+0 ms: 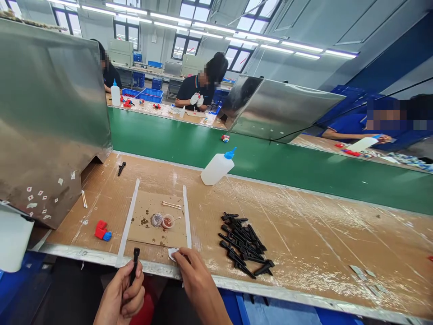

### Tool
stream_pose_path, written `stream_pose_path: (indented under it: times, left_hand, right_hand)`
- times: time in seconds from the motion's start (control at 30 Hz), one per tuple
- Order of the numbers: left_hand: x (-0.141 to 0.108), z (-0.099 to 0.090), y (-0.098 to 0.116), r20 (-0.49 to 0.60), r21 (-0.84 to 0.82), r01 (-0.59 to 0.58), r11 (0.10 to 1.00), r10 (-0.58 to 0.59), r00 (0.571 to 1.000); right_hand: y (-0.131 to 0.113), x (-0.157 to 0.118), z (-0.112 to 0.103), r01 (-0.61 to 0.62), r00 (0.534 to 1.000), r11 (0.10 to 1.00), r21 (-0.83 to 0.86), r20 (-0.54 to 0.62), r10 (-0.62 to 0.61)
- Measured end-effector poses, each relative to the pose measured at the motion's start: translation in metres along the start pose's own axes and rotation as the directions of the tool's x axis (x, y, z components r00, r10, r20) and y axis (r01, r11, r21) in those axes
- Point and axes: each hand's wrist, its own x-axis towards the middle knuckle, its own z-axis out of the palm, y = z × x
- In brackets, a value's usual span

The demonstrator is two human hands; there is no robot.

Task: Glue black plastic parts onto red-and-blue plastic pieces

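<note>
My left hand is closed around a slim black plastic part, held upright at the table's front edge. My right hand pinches a small white piece, cloth or paper, beside the lower edge of a cardboard sheet. On that sheet are a small cup with reddish-brown contents, a greyish round cup, cotton swabs and scattered brown spots. To the right lies a heap of similar black parts. A red and blue toy-like piece rests at left.
White tape strips flank the cardboard. A white bottle with blue nozzle stands by the green belt. A metal panel rises at left; a single black part lies near it. Co-workers sit across the belt.
</note>
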Motion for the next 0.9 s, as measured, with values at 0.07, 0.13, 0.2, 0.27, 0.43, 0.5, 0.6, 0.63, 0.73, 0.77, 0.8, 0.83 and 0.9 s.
stream_pose_path:
  times: [0.07, 0.13, 0.2, 0.27, 0.43, 0.5, 0.6, 0.63, 0.73, 0.77, 0.8, 0.83, 0.9]
  left_hand:
    - [0.003, -0.002, -0.003, 0.004, 0.005, -0.004, 1.000, 0.004, 1.000]
    - [0.006, -0.005, -0.006, 0.001, 0.004, -0.008, 1.000, 0.008, 1.000]
    - [0.008, -0.008, -0.009, -0.007, -0.001, -0.015, 1.000, 0.015, 1.000]
    - [0.009, -0.009, -0.009, -0.017, 0.000, -0.032, 0.999, 0.032, 0.999]
    - [0.000, -0.001, 0.006, -0.017, 0.011, -0.106, 0.994, 0.106, 0.994]
    - [-0.006, 0.004, 0.016, -0.023, 0.009, -0.139, 0.990, 0.139, 0.990]
    - [-0.014, 0.007, 0.027, -0.045, 0.015, -0.174, 0.985, 0.175, 0.984]
    - [-0.016, 0.006, 0.029, -0.057, 0.017, -0.182, 0.983, 0.182, 0.982]
    - [-0.020, 0.002, 0.031, -0.094, 0.020, -0.199, 0.980, 0.200, 0.975]
    - [-0.021, 0.002, 0.030, -0.100, 0.020, -0.202, 0.979, 0.203, 0.974]
    - [-0.022, 0.001, 0.029, -0.100, 0.018, -0.201, 0.979, 0.202, 0.974]
    - [-0.024, 0.001, 0.029, -0.095, 0.016, -0.200, 0.980, 0.200, 0.975]
    - [-0.027, 0.003, 0.027, -0.088, 0.013, -0.194, 0.981, 0.195, 0.977]
  right_hand:
    - [0.008, -0.005, -0.009, -0.025, 0.998, 0.994, 0.104, -0.062, 0.031]
    - [0.014, -0.007, -0.018, -0.129, 0.983, 0.974, 0.185, -0.105, 0.151]
    - [0.019, -0.003, -0.026, -0.260, 0.941, 0.937, 0.233, -0.156, 0.300]
    - [0.026, 0.009, -0.032, -0.337, 0.889, 0.908, 0.248, -0.235, 0.393]
    - [0.053, 0.070, -0.043, -0.366, 0.825, 0.906, 0.212, -0.377, 0.421]
    - [0.066, 0.093, -0.045, -0.395, 0.805, 0.899, 0.190, -0.401, 0.438]
    - [0.081, 0.111, -0.042, -0.405, 0.831, 0.903, 0.147, -0.353, 0.430]
    - [0.084, 0.112, -0.040, -0.399, 0.843, 0.908, 0.130, -0.336, 0.419]
    - [0.086, 0.106, -0.033, -0.382, 0.859, 0.920, 0.085, -0.333, 0.388]
    - [0.086, 0.103, -0.031, -0.379, 0.860, 0.923, 0.073, -0.342, 0.380]
    - [0.086, 0.100, -0.030, -0.375, 0.861, 0.925, 0.060, -0.347, 0.371]
    - [0.086, 0.097, -0.030, -0.370, 0.864, 0.928, 0.048, -0.349, 0.363]
    - [0.084, 0.095, -0.034, -0.363, 0.874, 0.932, 0.023, -0.339, 0.349]
